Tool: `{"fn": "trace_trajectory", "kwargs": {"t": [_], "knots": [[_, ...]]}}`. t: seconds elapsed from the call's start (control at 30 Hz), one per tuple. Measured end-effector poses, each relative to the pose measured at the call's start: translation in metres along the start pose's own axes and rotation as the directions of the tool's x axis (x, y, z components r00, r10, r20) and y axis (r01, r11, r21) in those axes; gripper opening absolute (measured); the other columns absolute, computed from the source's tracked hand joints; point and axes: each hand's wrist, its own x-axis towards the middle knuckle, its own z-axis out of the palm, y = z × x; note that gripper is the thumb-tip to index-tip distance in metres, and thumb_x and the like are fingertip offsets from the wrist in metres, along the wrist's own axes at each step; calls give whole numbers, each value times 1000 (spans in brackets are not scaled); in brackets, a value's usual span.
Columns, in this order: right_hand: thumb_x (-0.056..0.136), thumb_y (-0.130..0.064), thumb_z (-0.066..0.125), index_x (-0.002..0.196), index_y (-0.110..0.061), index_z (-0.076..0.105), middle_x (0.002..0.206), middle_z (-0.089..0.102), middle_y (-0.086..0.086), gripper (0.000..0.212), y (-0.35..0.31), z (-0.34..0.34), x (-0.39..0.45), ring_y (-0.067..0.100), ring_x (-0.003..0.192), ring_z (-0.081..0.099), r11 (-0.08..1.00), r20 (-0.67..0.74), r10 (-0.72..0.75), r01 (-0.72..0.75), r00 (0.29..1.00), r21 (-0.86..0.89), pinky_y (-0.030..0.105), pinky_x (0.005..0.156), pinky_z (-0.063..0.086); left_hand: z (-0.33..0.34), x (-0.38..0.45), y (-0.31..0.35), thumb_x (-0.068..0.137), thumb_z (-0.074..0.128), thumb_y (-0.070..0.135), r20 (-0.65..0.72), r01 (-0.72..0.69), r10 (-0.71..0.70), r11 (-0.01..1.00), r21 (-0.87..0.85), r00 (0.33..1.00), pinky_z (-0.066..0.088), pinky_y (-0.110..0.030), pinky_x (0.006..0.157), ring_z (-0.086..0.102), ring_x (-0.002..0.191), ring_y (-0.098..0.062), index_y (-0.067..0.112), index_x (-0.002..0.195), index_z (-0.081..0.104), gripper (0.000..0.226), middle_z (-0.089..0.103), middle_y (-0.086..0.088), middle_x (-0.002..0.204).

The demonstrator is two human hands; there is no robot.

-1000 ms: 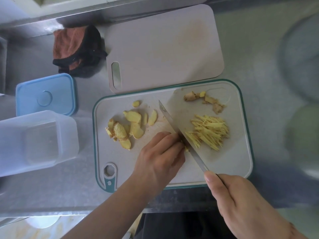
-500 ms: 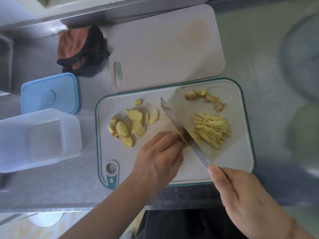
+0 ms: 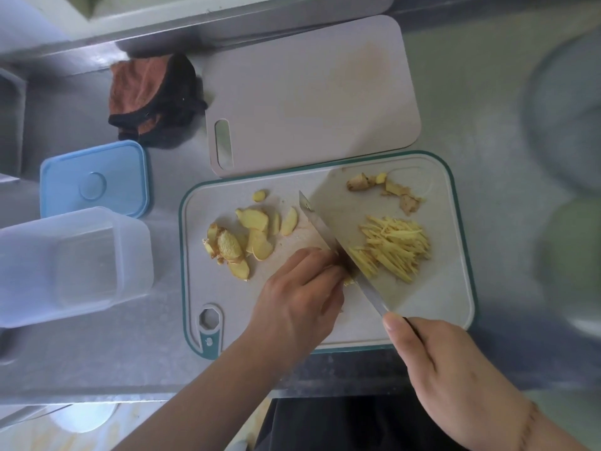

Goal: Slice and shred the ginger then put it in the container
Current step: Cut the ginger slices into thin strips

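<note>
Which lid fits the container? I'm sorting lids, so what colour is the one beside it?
Light blue lid, seen clearly in the head view.

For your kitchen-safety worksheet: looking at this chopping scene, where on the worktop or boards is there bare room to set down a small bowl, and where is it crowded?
Free: the plain cutting board behind, bare; also the counter in front of the clear container. Crowded: the green-rimmed board, with ginger slices, ginger shreds, knife and both hands.
</note>
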Motion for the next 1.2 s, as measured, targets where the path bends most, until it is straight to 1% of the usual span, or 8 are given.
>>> {"fn": "trace_trajectory", "kwargs": {"t": [0.17,0.33,0.5,0.63,0.77,0.97,1.1,1.2], "knots": [[84,-63,20,51,-22,31,49,49,-14,54,-1,-6,4,9,50,45,999,-22,20,-21,1000,-24,23,52,35,1,-1,1,86,73,-3,-21,-13,13,999,35,1000,58,-33,82,67,90,-26,0,92,77,8,71,-11,96],[83,-63,22,51,-19,34,47,47,-4,55,-4,-12,-2,12,48,44,1000,-2,27,-27,1000,13,23,50,32,0,0,1,85,74,-3,-17,-13,14,999,38,1000,58,-32,80,67,88,-25,0,91,77,7,70,-11,95],[82,-73,16,50,-20,36,51,51,-6,66,-6,-8,-9,8,50,49,1000,1,17,-17,1000,15,18,50,34,0,0,2,87,72,-4,-30,-10,11,1000,24,999,57,-32,81,66,89,-25,0,90,77,7,71,-11,94],[81,-66,20,52,-19,34,51,49,-8,57,-6,-7,-10,9,52,47,1000,23,27,-27,999,5,20,53,35,1,-1,2,86,73,-3,-27,-18,19,1000,25,999,57,-31,87,68,93,-26,0,94,78,10,73,-11,98],[85,-71,12,53,-17,33,53,48,-9,66,-5,-5,-7,10,53,45,1000,31,12,-11,999,-7,19,54,35,3,-1,0,89,72,-2,-31,-23,23,1000,11,999,57,-33,88,69,95,-27,0,96,78,10,73,-12,101],[86,-70,9,50,-21,31,53,51,-18,65,-6,-2,12,5,53,47,1000,11,1,0,1000,-22,20,56,38,1,-2,-2,86,74,-4,-23,-21,22,1000,8,1000,58,-34,85,68,93,-27,0,94,77,9,72,-12,99],[86,-64,16,51,-21,31,49,48,-12,58,-3,-9,7,9,50,45,1000,-11,3,-3,1000,-13,21,51,35,-1,-1,0,85,74,-4,-27,-13,14,999,29,1000,58,-34,79,66,87,-26,0,89,76,6,69,-13,94],[83,-73,14,50,-21,30,48,47,-7,64,-2,-6,-2,11,48,44,1000,0,-12,12,1000,-17,18,50,33,0,0,2,86,73,-4,-33,-1,2,1000,22,999,59,-34,78,67,86,-26,0,88,75,5,69,-12,93]]}}
